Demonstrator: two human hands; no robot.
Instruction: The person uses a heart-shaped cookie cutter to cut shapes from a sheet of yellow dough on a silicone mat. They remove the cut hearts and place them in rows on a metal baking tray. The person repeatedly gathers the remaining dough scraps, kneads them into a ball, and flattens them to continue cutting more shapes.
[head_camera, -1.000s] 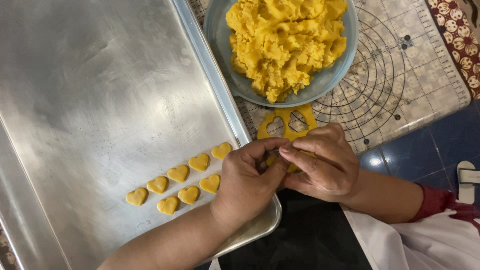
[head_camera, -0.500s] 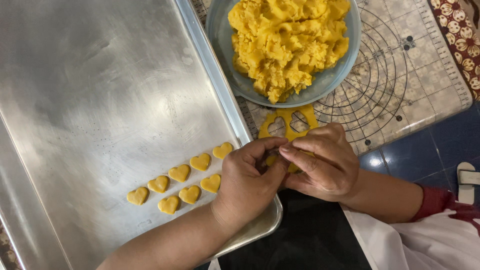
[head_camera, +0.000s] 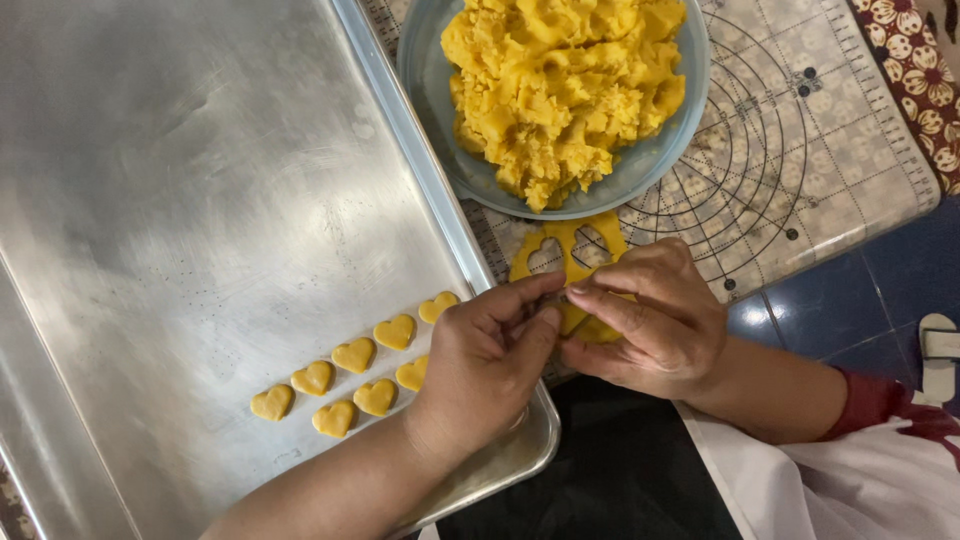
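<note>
Two hands (head_camera: 575, 345) — one dough piece (head_camera: 580, 322)

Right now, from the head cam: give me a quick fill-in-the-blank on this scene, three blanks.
1. The small dough pieces on the metal tray are ____-shaped.
2. The bowl of yellow dough is coloured ____.
3. The left hand and right hand together pinch a piece of ____.

Missing words: heart; blue; dough

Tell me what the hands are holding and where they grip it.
Both hands, left and right, pinch a small piece of yellow dough between their fingertips, at its edges. Whether a cutter is also inside the grip cannot be told.
</note>
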